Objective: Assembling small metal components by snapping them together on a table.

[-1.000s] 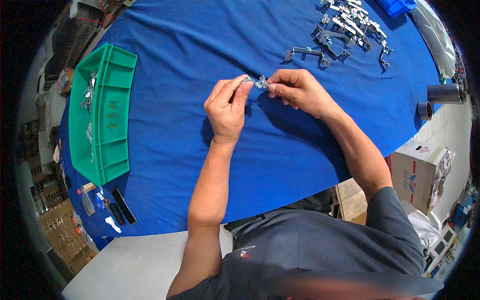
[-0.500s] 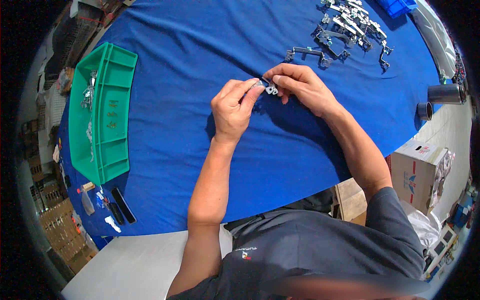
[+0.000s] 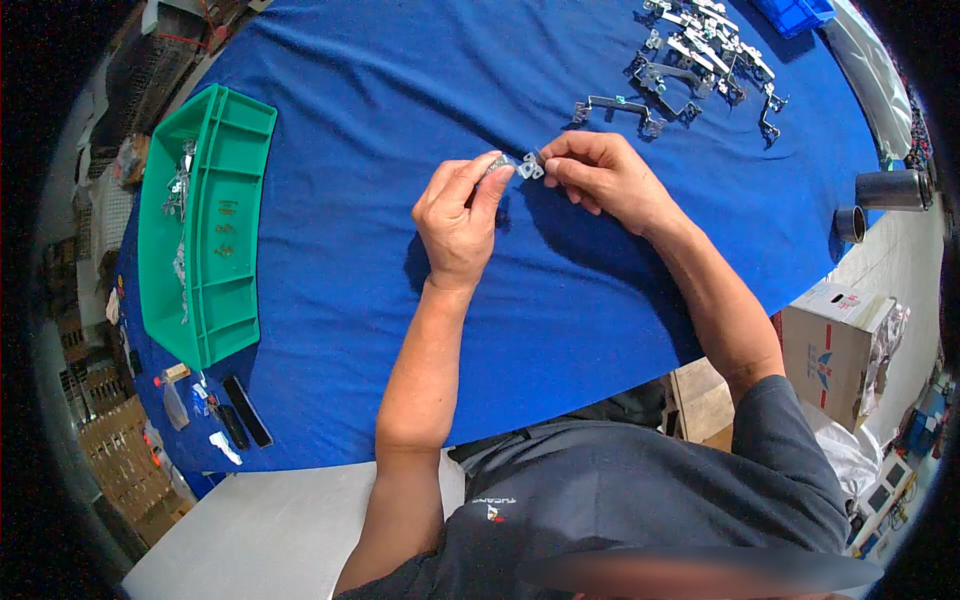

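Observation:
Over the middle of the blue cloth, my left hand pinches a small silvery metal bracket between thumb and fingers. Its end with holes sticks out to the right of the fingertips. Close beside that end is my right hand, thumb and index finger pressed together. A thin dark sliver shows at the right fingertips, too small to name; whether it touches the bracket I cannot tell. Farther off at the right lies a pile of similar metal brackets, with a longer dark bracket at its near left side.
At the left stands a green divided bin holding metal pieces. Near it lie a black rectangular object and small tools. A blue bin is at the far right. Dark cylindrical containers and a cardboard box stand at the right.
My left hand has shifted slightly left with the bracket, showing more of its holed end. The right fingertips have drawn a little apart from the left ones.

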